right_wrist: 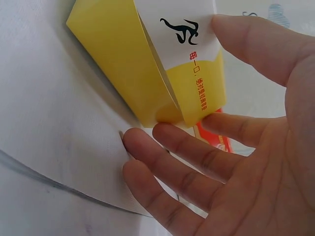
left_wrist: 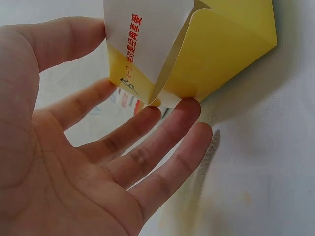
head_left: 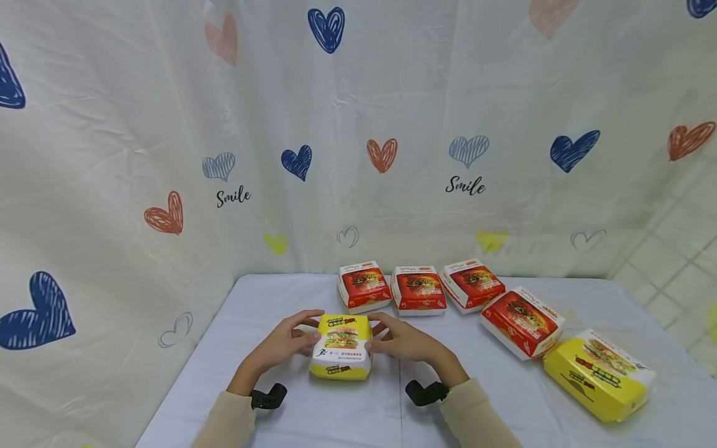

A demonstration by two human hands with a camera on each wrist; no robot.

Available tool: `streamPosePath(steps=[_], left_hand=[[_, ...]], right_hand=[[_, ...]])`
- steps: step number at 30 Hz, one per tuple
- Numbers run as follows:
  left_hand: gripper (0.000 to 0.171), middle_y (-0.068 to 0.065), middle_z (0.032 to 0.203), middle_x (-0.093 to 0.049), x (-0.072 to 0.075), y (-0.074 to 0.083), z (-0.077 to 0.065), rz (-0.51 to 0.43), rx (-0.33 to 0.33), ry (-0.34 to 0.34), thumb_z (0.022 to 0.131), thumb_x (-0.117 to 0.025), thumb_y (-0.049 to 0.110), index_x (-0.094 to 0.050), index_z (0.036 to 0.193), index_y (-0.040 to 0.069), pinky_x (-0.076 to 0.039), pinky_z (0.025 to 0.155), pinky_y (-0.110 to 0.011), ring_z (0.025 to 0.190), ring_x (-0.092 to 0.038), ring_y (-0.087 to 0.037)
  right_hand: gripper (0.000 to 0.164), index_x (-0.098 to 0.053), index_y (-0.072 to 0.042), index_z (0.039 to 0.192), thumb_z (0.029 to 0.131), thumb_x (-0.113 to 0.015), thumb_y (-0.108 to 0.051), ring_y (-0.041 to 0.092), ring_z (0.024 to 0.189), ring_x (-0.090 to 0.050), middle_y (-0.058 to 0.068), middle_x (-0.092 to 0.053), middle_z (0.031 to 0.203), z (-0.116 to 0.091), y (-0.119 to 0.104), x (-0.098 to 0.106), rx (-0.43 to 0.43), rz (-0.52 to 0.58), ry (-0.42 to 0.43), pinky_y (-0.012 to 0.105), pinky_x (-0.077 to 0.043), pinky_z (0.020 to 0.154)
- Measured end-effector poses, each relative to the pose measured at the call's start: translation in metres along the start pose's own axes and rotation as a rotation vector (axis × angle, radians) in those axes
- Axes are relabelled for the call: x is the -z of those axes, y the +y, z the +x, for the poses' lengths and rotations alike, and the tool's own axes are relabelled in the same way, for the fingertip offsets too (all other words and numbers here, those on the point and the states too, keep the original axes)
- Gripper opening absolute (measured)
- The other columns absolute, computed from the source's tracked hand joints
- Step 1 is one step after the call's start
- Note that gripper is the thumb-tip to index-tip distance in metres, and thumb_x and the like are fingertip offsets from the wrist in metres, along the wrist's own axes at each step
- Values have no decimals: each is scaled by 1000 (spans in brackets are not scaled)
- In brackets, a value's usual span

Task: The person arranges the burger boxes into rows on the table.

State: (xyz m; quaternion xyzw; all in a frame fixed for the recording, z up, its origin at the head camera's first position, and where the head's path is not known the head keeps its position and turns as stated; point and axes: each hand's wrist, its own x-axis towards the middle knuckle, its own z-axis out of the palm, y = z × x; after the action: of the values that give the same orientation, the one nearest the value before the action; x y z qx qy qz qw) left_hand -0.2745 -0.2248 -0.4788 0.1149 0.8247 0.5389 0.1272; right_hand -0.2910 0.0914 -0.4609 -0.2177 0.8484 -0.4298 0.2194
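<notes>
A yellow-and-white burger box [head_left: 340, 354] with a printed burger on its lid is on the near middle of the table in the head view, between both hands. At its left side, my left hand [head_left: 282, 342] grips it, thumb near the front and fingertips at the far corner. My right hand [head_left: 407, 339] grips the right side the same way. In the left wrist view, the thumb and fingertips [left_wrist: 189, 105] touch the edges of the box's folded side flap [left_wrist: 147, 44]. The right wrist view has the right thumb and fingers on the opposite flap [right_wrist: 182, 39]; both palms face the box.
Behind the hands, several red-and-white burger boxes [head_left: 419, 291] stand in a row curving right, one of them [head_left: 522, 320] nearer. Another yellow-and-white burger box [head_left: 599, 373] ends the row at the right. A white cloth [head_left: 297, 417] covers the table; a heart-patterned curtain [head_left: 392, 93] hangs behind.
</notes>
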Motion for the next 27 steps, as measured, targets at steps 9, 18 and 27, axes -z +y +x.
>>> streamPosePath(steps=[9,18,27], left_hand=[[58,-16,144,-53,-1,2,-1,19,-1,8,97,-70,34,-50,151,22,-61,86,-37,102,-68,-22],[61,-19,145,-52,-2,4,-1,17,-3,8,98,-69,33,-48,152,16,-60,87,-38,102,-67,-22],[61,-18,147,-52,-4,2,2,22,3,28,98,-68,35,-47,153,19,-60,86,-39,102,-65,-22]], right_hand=[[78,-40,-20,154,90,-73,-49,25,113,-62,14,-59,135,-1,-3,0,-3,-10,-5,46,-58,91],[78,-41,-20,154,90,-74,-49,25,113,-62,12,-59,133,-1,-2,0,-10,-10,-2,48,-57,92],[76,-41,-20,154,91,-73,-49,26,114,-61,11,-59,133,-2,-3,0,-11,-17,12,49,-57,92]])
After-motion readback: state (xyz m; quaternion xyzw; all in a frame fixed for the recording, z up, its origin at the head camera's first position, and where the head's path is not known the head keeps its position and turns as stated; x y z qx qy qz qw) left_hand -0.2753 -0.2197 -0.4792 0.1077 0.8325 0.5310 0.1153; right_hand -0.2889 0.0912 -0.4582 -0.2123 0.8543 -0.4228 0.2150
